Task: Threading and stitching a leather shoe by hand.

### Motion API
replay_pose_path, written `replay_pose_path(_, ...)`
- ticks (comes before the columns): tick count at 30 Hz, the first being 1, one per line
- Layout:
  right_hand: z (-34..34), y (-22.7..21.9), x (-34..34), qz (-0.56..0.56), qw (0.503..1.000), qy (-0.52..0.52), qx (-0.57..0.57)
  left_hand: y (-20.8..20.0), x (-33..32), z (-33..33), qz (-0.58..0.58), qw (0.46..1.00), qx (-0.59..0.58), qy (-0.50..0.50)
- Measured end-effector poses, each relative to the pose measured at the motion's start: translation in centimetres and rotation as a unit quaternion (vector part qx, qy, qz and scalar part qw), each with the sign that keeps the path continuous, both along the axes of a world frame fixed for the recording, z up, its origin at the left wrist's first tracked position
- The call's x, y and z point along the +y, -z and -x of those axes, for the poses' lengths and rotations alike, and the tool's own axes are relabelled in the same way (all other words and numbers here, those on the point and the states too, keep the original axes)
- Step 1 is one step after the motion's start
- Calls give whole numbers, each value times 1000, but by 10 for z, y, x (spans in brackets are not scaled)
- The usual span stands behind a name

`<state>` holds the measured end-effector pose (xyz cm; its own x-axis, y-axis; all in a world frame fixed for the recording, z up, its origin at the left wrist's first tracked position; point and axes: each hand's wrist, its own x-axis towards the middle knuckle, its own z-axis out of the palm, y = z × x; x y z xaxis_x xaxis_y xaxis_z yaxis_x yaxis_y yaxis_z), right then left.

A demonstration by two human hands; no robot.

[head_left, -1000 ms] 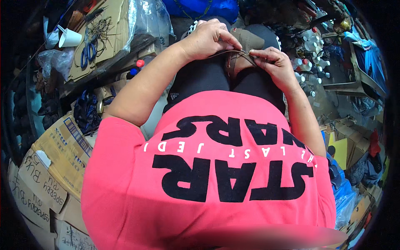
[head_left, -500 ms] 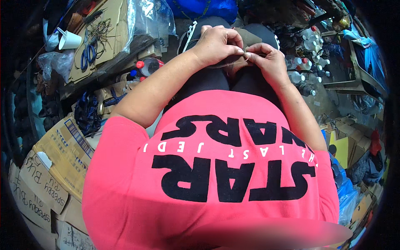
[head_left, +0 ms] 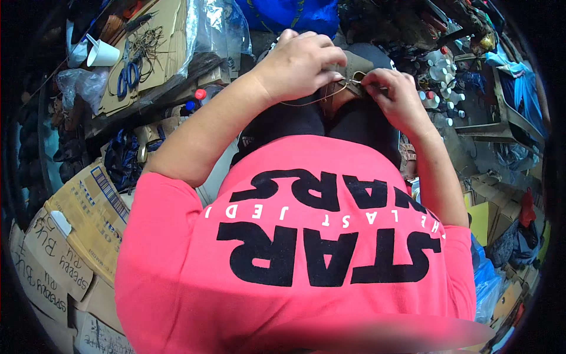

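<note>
Over my lap lies a tan-brown piece, leather-like (head_left: 358, 61), partly hidden by my hands; its exact kind I cannot make out. A thin light-brown cord (head_left: 312, 103) runs from below my left hand in a curve to the piece, with a small loop near my right fingertips. My right hand (head_left: 398, 97) pinches the cord close to the piece's edge. To the left, my left hand (head_left: 298, 65) is raised beside the piece, thumb and curled fingers apart, with nothing visible between them.
Flat cardboard (head_left: 159, 56) at upper left carries blue-handled scissors (head_left: 128, 78) and a tangle of thin strips. A white cup (head_left: 103, 53) stands beyond. Several plastic bottles (head_left: 439, 71) stand right of my knees, near a stool-like frame (head_left: 501, 127). Cardboard boxes (head_left: 97, 206) lie at left.
My hands, together at the piece before, have moved apart. The left has opened and shifted left; the right has moved slightly right. More of the cord and its loop now shows.
</note>
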<state>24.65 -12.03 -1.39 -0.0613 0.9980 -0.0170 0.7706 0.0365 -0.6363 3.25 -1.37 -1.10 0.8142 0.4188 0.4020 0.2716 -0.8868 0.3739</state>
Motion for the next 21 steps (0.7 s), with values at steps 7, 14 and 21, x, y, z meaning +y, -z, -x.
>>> replay_pose_path(7, 9, -4, 8, -72, 975, -85, -195, 1, -3, -10, -135, 981, 137, 36)
replay_pose_path(14, 1, -5, 9, -59, 976, -103, -183, -5, -1, 6, -167, 973, 155, 32)
replay_pose_path(21, 18, -9, 12, -32, 971, -119, -206, -11, -15, -13, -91, 970, 225, 35)
